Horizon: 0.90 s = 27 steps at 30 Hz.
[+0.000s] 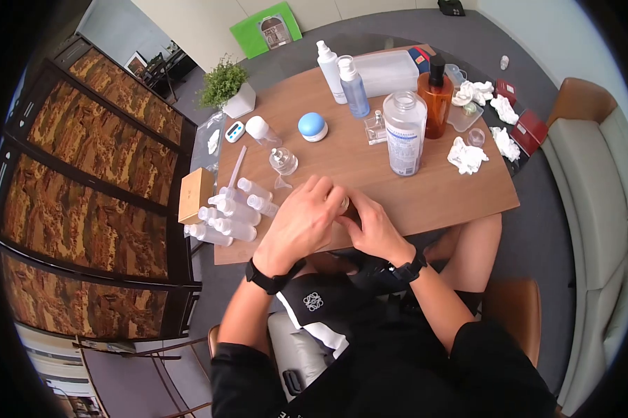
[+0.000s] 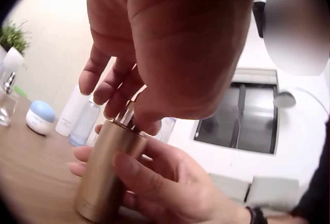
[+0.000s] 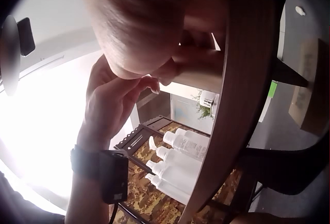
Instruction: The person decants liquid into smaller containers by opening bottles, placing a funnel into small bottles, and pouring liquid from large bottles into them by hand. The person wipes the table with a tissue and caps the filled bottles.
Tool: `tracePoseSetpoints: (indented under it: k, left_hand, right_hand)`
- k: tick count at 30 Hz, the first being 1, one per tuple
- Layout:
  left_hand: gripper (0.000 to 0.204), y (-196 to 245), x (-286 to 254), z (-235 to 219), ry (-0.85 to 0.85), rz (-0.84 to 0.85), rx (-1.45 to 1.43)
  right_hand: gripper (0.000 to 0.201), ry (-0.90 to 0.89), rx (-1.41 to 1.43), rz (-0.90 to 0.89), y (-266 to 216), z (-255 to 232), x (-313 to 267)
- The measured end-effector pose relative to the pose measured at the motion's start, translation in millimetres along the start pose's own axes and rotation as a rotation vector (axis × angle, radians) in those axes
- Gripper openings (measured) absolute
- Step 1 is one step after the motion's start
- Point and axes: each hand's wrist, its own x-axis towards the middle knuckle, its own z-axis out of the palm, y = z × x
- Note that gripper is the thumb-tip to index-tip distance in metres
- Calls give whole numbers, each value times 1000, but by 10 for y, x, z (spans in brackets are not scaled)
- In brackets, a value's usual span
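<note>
Over the table's near side, my right hand [image 1: 375,228] holds a gold cylindrical bottle [image 2: 105,177], its fingers wrapped round the body. The bottle stands slightly tilted in the left wrist view. From above, my left hand [image 1: 303,219] pinches a small shiny metallic piece [image 2: 126,115] at the bottle's mouth between thumb and fingers. In the head view the hands hide nearly all of the bottle. Close to the left hand are frosted plastic bottles [image 1: 235,230], a small clear funnel [image 1: 282,182] and a round glass bottle [image 1: 283,161].
A large clear bottle [image 1: 404,143], an amber pump bottle [image 1: 435,104], a blue-lidded jar [image 1: 312,127] and a square glass bottle [image 1: 375,129] stand farther back on the wooden table [image 1: 356,167]. Crumpled tissues [image 1: 467,157] lie at the right; a tan box [image 1: 194,196] sits at the left edge.
</note>
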Motion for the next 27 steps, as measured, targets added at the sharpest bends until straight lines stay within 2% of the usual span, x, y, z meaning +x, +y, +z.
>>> tracePoseSetpoints:
  k: [1,2,4,8,10,11,12,15,20,22,24,27]
  left_hand:
    - [23,-3,32,-58,-60,72,58]
    - [23,-42,49,-69,-69,71,61]
    - [22,-124,57,-50,-153,149,85]
    - [22,-171,46,53,-93,161,112]
    - [21,-114,23,105,45,12,31]
    - [29,-103,38,105,81,-6,-9]
    - [29,-81,47,98,74,3,-13]
    - [37,-24,43,60,13,-212,-94]
    - [26,90,125,-181,-99,-167,-78]
    - [28,62,137,-241,-143,-134,-100]
    - [32,2,132,-277,-245,-122,-145]
    - [31,-39,115,-245,-243,-130,-134]
  right_hand:
    - [51,-53,21,38,13,-18,-3]
    - [49,-106,41,74,15,-24,4]
    - [46,-89,68,57,-2,-17,5]
    - [47,-53,89,95,25,29,-41]
    - [47,-29,124,127,31,32,-61]
    - [47,-28,69,69,34,14,-52]
    - [47,-28,15,12,33,0,-47]
    - [45,-42,68,27,17,-23,-32]
    - [45,-30,105,15,15,-54,-19]
    - [46,-84,141,94,-16,-84,-11]
    - [47,-91,140,79,3,-84,-13]
    - [47,-95,133,73,2,-67,-14]
